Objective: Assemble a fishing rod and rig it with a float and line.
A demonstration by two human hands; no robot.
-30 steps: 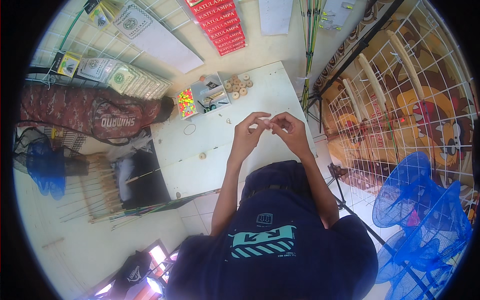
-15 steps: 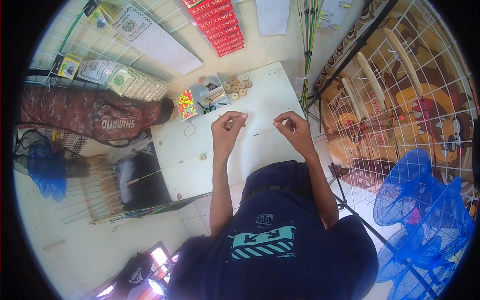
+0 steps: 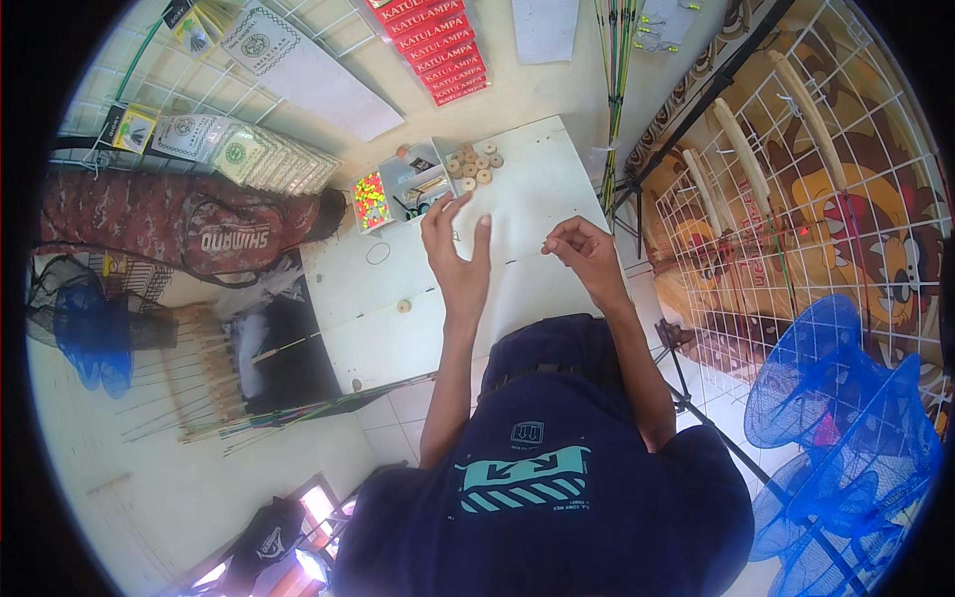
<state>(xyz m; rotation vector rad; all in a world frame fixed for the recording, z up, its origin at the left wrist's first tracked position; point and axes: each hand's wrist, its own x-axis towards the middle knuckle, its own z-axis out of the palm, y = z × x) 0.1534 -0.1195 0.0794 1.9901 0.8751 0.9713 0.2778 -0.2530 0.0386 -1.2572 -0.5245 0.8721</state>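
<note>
Over the white table [image 3: 537, 149], my left hand [image 3: 458, 249] is open, thumb and fingers apart, with nothing visible in it. To its right, my right hand [image 3: 585, 257] is closed in a pinch, thumb against fingertips. Whatever it pinches is too small to make out. A thin pale rod [image 3: 333, 329] slants across the table from the lower left toward my hands; I cannot tell whether it reaches the right fingertips. Beyond my left hand stands a compartment box [image 3: 419, 156] with small red, yellow and green pieces [image 3: 371, 202] and small tools. Several round wooden discs [image 3: 469, 170] cluster beside it.
A single wooden disc [image 3: 404, 305] and a thin loop [image 3: 378, 254] lie on the table's left. A camouflage bag [image 3: 189, 224] is at the left. Blue nets [image 3: 806, 368] and a white wire rack [image 3: 736, 214] stand right. Thin rods [image 3: 615, 109] lean at the far wall.
My left hand has opened from a pinch, its thumb and fingers spreading apart. The right hand stays pinched, nearly in place.
</note>
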